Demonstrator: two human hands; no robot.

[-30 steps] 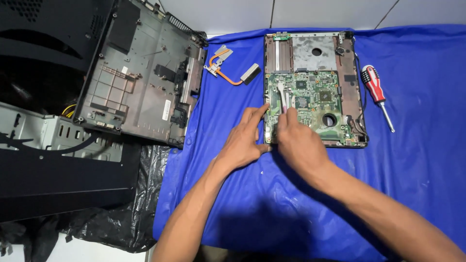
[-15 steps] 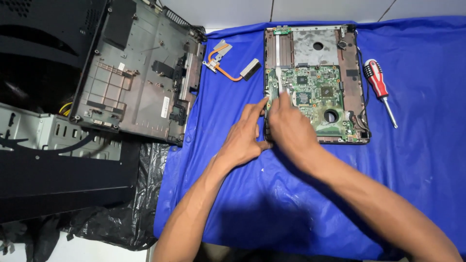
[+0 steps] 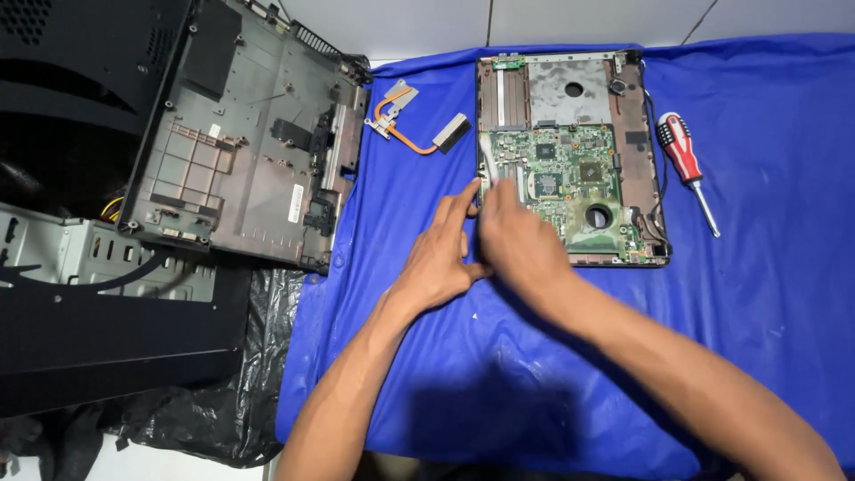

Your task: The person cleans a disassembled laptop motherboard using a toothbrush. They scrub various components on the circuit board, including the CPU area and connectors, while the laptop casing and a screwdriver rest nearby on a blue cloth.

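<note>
Both hands (image 3: 485,240), now further left on the green circuit board (image 3: 570,183), right fingers pinching a white strip (image 3: 487,156)

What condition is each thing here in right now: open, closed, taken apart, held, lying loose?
Laptop base: opened up, green circuit board exposed.
Bottom cover: removed, lying inside-up.
Copper heatsink: taken out, lying loose.
Red screwdriver: lying unused.
Left hand: fingertip at the base's left edge.
Right hand: fingers on the board; grip unclear.
</note>
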